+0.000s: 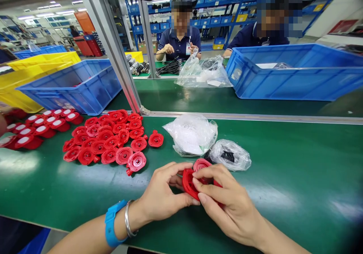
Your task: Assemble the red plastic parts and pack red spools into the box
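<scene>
A round red plastic part (188,182) is gripped at its rim by my left hand (166,191), between thumb and fingers. The fingertips of my right hand (227,199) are pinched together over the middle of that part; anything small between them is hidden. Just behind my fingers another red part (202,164) shows, and a bit of red is visible beneath my right hand. Many similar red parts (98,147) lie in a cluster to the left on the green table (297,170).
Beyond my hands lie a clear bag of white pieces (193,133) and a bag of black pieces (234,155). A metal post (113,45) rises at left near a blue bin (73,91). White-topped red parts (36,127) lie far left. Two people sit across the table.
</scene>
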### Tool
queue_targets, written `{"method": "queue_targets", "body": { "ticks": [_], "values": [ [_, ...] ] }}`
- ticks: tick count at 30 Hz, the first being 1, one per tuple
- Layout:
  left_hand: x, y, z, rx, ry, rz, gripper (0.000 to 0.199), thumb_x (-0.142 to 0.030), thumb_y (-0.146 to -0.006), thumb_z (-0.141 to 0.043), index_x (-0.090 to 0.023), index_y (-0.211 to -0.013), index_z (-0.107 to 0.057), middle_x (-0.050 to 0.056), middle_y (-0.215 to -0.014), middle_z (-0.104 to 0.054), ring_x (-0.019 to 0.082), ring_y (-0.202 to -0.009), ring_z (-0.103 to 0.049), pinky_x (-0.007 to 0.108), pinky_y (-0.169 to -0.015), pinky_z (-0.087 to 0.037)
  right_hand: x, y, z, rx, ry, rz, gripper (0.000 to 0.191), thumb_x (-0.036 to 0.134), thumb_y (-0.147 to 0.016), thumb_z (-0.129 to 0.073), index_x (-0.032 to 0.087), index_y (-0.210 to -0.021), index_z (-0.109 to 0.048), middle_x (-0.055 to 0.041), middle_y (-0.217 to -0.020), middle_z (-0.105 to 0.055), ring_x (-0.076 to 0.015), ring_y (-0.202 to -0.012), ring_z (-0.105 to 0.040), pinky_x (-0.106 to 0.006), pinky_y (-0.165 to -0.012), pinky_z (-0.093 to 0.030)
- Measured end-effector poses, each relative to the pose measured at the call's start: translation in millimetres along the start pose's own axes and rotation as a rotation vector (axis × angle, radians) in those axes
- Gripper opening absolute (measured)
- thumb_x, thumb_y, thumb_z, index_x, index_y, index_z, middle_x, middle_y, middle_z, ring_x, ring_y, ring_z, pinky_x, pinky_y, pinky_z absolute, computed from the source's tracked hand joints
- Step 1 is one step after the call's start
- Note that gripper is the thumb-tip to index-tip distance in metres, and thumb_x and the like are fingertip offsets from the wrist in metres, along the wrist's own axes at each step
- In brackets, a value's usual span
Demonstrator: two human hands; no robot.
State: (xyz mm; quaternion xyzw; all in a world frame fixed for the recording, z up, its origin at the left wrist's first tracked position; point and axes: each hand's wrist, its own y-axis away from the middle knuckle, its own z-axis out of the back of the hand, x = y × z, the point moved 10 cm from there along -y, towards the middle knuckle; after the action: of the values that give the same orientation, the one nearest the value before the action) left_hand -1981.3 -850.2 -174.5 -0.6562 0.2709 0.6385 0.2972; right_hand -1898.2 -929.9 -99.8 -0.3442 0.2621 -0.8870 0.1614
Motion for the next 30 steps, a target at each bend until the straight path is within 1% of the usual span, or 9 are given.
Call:
{"method": "queue_targets", "body": {
  "ticks": [3, 6, 9, 12, 14, 18, 21, 26, 30],
  "values": [
    [0.9, 0.4, -0.2, 0.005, -0.01, 0.0, 0.063, -0.022, -0.06, -0.089, -0.024, -0.118, -0.065, 0.003, -0.101, -0.065, 0.016, -0.081, -0.071, 0.027, -0.076, -0.061, -13.8, 2.2, 1.3, -0.012, -0.072, -0.106, 0.019, 0.013, -0.084, -0.057, 0.02, -0.094, -0.072, -0.0079, -0.095, -0.065, -0.0183, -0.09, -0.061, -0.037, -0.083, -0.054],
    [-0.6, 0.2, 0.6, 0.006, -0.039, -0.021, 0.064, -0.022, -0.061, -0.088, -0.024, -0.12, -0.063, 0.003, -0.103, -0.067, 0.016, -0.082, -0.071, 0.027, -0.077, -0.061, -26.3, 6.2, 2.4, -0.023, -0.141, -0.207, 0.021, 0.017, -0.084, -0.061, 0.025, -0.099, -0.073, -0.0061, -0.098, -0.066, -0.0181, -0.094, -0.062, -0.033, -0.081, -0.056],
    [-1.9, 0.2, 1.5, 0.006, -0.073, -0.047, 0.063, -0.022, -0.063, -0.087, -0.026, -0.121, -0.062, 0.002, -0.102, -0.066, 0.016, -0.08, -0.071, 0.027, -0.076, -0.061, -34.5, 9.4, 2.2, -0.029, -0.202, -0.269, 0.023, 0.018, -0.084, -0.063, 0.028, -0.103, -0.073, -0.005, -0.1, -0.067, -0.0171, -0.095, -0.063, -0.03, -0.08, -0.057],
    [-4.4, 1.3, 1.0, 0.011, -0.098, -0.086, 0.064, -0.022, -0.065, -0.086, -0.029, -0.123, -0.061, 0.0, -0.102, -0.063, 0.015, -0.081, -0.071, 0.026, -0.075, -0.061, -38.4, 11.0, 2.5, -0.039, -0.2, -0.295, 0.02, 0.018, -0.085, -0.062, 0.027, -0.099, -0.073, -0.0046, -0.1, -0.067, -0.0167, -0.095, -0.064, -0.03, -0.081, -0.056],
    [-6.4, 2.1, 0.5, 0.013, -0.112, -0.111, 0.063, -0.021, -0.066, -0.085, -0.03, -0.123, -0.06, -0.001, -0.101, -0.063, 0.013, -0.081, -0.071, 0.024, -0.074, -0.061, -35.3, 9.9, 4.7, -0.059, -0.153, -0.263, 0.018, 0.016, -0.085, -0.062, 0.026, -0.096, -0.072, -0.0047, -0.099, -0.067, -0.0166, -0.094, -0.063, -0.031, -0.081, -0.056],
    [-10.2, 2.3, 0.5, 0.012, -0.142, -0.145, 0.062, -0.02, -0.067, -0.085, -0.028, -0.123, -0.06, 0.0, -0.099, -0.063, 0.013, -0.08, -0.07, 0.024, -0.073, -0.06, -17.2, 4.7, 9.3, -0.103, -0.052, -0.1, 0.022, 0.011, -0.083, -0.059, 0.022, -0.097, -0.071, -0.0062, -0.094, -0.067, -0.0171, -0.087, -0.062, -0.034, -0.077, -0.054],
    [-10.6, 1.1, 0.9, 0.011, -0.139, -0.144, 0.062, -0.02, -0.066, -0.085, -0.027, -0.123, -0.06, 0.0, -0.098, -0.063, 0.013, -0.08, -0.07, 0.023, -0.074, -0.06, -7.8, 2.5, 7.7, -0.088, -0.043, -0.021, 0.023, 0.008, -0.081, -0.057, 0.018, -0.098, -0.069, -0.0073, -0.09, -0.065, -0.017, -0.082, -0.059, -0.036, -0.075, -0.053],
    [-7.7, 0.2, 1.6, 0.005, -0.147, -0.139, 0.062, -0.022, -0.064, -0.086, -0.025, -0.121, -0.063, -0.001, -0.093, -0.062, 0.012, -0.076, -0.069, 0.023, -0.072, -0.06, -5.9, 1.2, -0.3, 0.0, -0.09, -0.03, 0.015, 0.006, -0.083, -0.052, 0.016, -0.083, -0.063, -0.0061, -0.085, -0.061, -0.0141, -0.076, -0.056, -0.034, -0.074, -0.05],
    [-13.9, 3.6, 2.2, -0.017, -0.202, -0.22, 0.061, -0.022, -0.066, -0.085, -0.024, -0.122, -0.063, 0.0, -0.091, -0.062, 0.011, -0.074, -0.067, 0.021, -0.067, -0.059, -4.0, 0.5, -5.7, 0.043, -0.103, -0.031, 0.015, 0.006, -0.084, -0.05, 0.017, -0.077, -0.058, -0.0058, -0.083, -0.059, -0.014, -0.074, -0.052, -0.033, -0.07, -0.048]
  ]
}}
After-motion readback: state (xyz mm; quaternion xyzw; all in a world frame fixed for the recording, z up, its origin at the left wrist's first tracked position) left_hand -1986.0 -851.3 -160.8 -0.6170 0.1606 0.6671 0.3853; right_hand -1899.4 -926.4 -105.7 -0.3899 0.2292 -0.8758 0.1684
